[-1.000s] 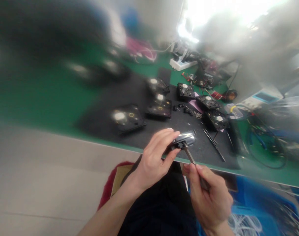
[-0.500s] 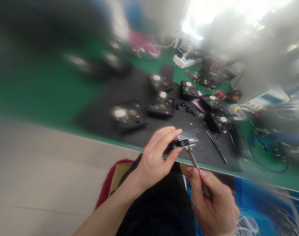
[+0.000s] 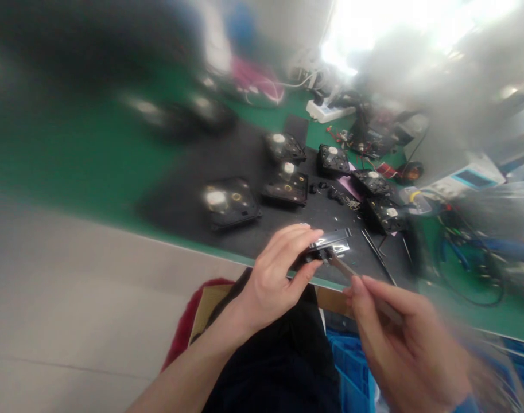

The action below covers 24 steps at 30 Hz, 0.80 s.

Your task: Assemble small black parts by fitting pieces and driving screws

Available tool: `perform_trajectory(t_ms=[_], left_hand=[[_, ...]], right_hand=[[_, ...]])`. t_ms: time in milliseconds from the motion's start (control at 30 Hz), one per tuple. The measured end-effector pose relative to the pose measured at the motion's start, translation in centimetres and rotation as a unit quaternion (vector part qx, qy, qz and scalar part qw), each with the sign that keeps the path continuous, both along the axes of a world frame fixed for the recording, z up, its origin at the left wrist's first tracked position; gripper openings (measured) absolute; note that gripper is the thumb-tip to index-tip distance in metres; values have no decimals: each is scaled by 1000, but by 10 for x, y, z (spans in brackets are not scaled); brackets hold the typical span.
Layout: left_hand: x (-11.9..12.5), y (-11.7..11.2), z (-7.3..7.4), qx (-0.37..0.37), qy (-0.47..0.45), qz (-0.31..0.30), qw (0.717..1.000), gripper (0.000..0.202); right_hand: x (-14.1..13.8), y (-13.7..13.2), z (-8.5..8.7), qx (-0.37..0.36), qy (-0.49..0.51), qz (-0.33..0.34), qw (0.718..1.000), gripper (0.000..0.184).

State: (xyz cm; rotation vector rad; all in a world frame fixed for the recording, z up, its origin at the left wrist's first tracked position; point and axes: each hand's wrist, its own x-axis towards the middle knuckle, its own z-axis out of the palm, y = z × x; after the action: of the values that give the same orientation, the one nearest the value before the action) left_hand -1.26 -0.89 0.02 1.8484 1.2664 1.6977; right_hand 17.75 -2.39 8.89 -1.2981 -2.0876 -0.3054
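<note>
My left hand [image 3: 275,274] pinches a small black and silver metal part [image 3: 330,244] above the near edge of the bench, thumb under it and fingers over it. My right hand [image 3: 406,344] grips a thin metal tool [image 3: 348,271], perhaps tweezers, whose tip touches the underside of the part. The right hand is smeared by motion. Both hands hover over my dark-clothed lap.
A black mat [image 3: 244,166] on the green bench [image 3: 72,166] carries several black square assemblies [image 3: 229,202] with white hubs, loose screws [image 3: 352,202] and thin rods [image 3: 376,246]. A white power strip [image 3: 330,109] and cables lie at the back. Blue bins [image 3: 348,367] stand below right.
My right hand has swung to the right and lower, tilting the tool flatter, while its tip stays at the part. The left hand keeps its grip almost unmoved.
</note>
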Motion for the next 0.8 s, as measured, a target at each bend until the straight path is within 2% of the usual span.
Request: perform_trajectory(t_ms=[67,200,333,400,533,700,800], left_hand=[[-1,0,0,-2,3,-3,1000,48],[0,0,0,7,4,-2,1000,47],[-1,1,-2,12,14,5,1000,48],[-1,1,-2,9,18,11,1000,49],[1,0,-2,11,22,14,1000,52],[7,-5,-3,9,26,31,999,55],[8,-5,-4,1,30,53,998,55]], right_hand=[[-1,6,14,-17,-35,8,999,11],[-3,21,38,-49,-70,45,995,24],[-7,35,47,-89,-97,106,986,21],[-9,37,46,-102,-95,118,983,16],[-9,30,40,-100,-75,100,987,12],[-7,18,25,-99,-46,83,991,8],[-5,14,15,-73,-24,85,993,8]])
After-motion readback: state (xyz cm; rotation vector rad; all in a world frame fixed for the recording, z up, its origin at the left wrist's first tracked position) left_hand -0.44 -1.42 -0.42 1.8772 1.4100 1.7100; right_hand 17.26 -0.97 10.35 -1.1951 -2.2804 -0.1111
